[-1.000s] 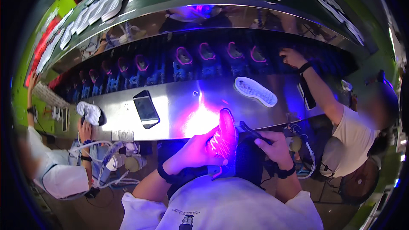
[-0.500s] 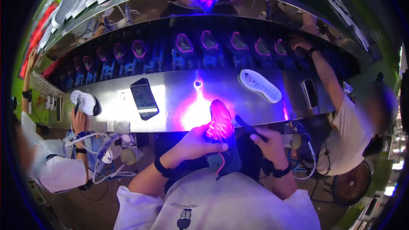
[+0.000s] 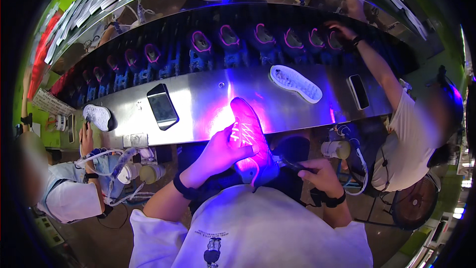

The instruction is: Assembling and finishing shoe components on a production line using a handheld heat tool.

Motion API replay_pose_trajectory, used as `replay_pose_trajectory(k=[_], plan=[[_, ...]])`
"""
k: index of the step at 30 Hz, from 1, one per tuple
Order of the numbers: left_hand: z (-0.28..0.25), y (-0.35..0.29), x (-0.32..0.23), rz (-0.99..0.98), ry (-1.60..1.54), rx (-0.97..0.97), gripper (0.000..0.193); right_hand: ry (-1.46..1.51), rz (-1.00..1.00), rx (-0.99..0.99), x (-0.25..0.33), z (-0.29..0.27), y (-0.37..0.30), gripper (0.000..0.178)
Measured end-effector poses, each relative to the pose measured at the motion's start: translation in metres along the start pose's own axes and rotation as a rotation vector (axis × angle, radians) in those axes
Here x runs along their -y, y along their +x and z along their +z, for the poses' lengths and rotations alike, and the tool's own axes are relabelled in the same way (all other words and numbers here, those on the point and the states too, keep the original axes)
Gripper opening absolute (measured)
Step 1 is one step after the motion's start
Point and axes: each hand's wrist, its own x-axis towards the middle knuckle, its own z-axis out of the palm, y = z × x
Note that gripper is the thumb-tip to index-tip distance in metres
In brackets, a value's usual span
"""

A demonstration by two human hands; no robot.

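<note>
My left hand [image 3: 218, 153] grips a shoe upper [image 3: 250, 141] that glows pink under violet light, holding it by its laced side just above my lap. My right hand [image 3: 320, 173] is closed on a thin dark tool [image 3: 292, 165] whose tip touches the shoe's heel end. The shoe's toe points toward the metal workbench [image 3: 198, 101].
A dark phone [image 3: 162, 106] and a white sole [image 3: 295, 83] lie on the bench, with another phone [image 3: 358, 91] at the right. A row of shoes on lasts [image 3: 228, 37] runs behind. A person at the right reaches to that row; another at the left holds a white sole [image 3: 97, 116].
The shoe has moved slightly right and lower toward my lap, still in my left hand. The person at the right has stretched an arm further up to the row of shoes.
</note>
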Motion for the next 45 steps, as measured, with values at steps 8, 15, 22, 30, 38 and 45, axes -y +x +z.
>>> replay_pose_trajectory(k=[8, 15, 22, 30, 38, 45], plan=[[0.019, -0.007, -0.02, -0.054, -0.1, -0.207, 0.07, -0.225, -0.242, -0.191, -0.002, 0.003, -0.013, 0.03], [0.012, -0.013, 0.002, -0.045, -0.452, -0.099, 0.061, -0.529, -0.457, -0.296, 0.045, -0.002, 0.005, 0.03], [0.001, -0.027, 0.008, -0.258, -0.751, 0.03, 0.054, -0.56, -0.526, -0.253, 0.076, 0.001, 0.025, 0.033], [-0.004, -0.024, 0.029, -0.278, -1.203, 0.225, 0.051, -0.661, -0.594, -0.191, 0.096, 0.008, 0.046, 0.033], [-0.014, -0.023, 0.063, -0.354, -1.557, 0.42, 0.058, -0.577, -0.565, -0.178, 0.088, 0.024, 0.06, 0.034], [-0.005, -0.027, 0.052, -0.453, -1.686, 0.582, 0.065, -0.49, -0.593, -0.202, 0.07, 0.028, 0.063, 0.033]])
